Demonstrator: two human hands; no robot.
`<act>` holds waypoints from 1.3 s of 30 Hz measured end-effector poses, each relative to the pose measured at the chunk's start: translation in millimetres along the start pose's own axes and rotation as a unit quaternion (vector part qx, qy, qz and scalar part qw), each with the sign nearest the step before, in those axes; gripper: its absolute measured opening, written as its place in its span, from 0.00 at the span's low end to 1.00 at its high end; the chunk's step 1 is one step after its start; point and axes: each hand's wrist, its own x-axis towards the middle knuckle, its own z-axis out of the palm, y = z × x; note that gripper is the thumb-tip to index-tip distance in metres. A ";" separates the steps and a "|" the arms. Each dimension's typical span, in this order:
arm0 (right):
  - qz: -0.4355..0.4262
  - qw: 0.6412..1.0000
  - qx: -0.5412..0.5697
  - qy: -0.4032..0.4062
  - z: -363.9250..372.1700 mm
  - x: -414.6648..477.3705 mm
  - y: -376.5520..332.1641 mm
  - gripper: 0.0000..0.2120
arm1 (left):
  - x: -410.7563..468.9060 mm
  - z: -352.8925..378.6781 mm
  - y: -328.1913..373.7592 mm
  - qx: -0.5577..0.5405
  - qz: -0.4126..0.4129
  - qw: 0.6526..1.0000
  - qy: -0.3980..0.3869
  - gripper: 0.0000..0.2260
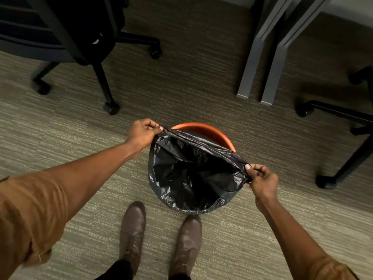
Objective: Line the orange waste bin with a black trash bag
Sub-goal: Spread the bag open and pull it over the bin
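Note:
The orange waste bin (214, 132) stands on the carpet just ahead of my feet. Only its far rim shows. A black trash bag (191, 174) hangs inside it, its mouth folded over the near and left rim. My left hand (142, 132) pinches the bag's edge at the bin's far left. My right hand (262, 181) pinches the same edge at the bin's right side. Between the two hands the edge is stretched taut in a diagonal band across the opening, short of the far rim.
A black office chair (84, 47) on castors stands at the far left. Grey desk legs (260, 63) rise at the far right, with another chair base (341, 118) beside them. My two brown shoes (159, 237) stand close to the bin's near side.

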 end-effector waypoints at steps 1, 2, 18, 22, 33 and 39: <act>0.007 1.000 0.009 0.011 1.9 0.1 -2.5 0.05 | 1.4 1.5 1.9 0.008 0.004 1.000 0.013 0.07; 0.010 1.000 0.014 0.018 3.2 -0.2 -4.3 0.04 | 2.7 2.8 3.6 0.014 0.003 1.000 0.022 0.07; -0.330 0.815 -0.476 0.007 17.0 -22.5 3.4 0.31 | 9.2 13.4 6.9 0.107 0.062 0.992 0.022 0.11; -0.343 0.806 -0.480 0.043 20.5 -25.6 -1.0 0.22 | 7.9 13.8 9.6 0.120 0.089 0.988 0.031 0.09; -0.085 0.982 -0.130 0.109 47.4 26.3 -27.0 0.03 | 16.3 18.5 15.2 0.174 0.113 0.978 0.032 0.10; 0.035 0.998 -0.018 0.049 70.4 66.6 -37.1 0.06 | 27.4 28.2 20.9 0.183 0.130 0.974 0.004 0.09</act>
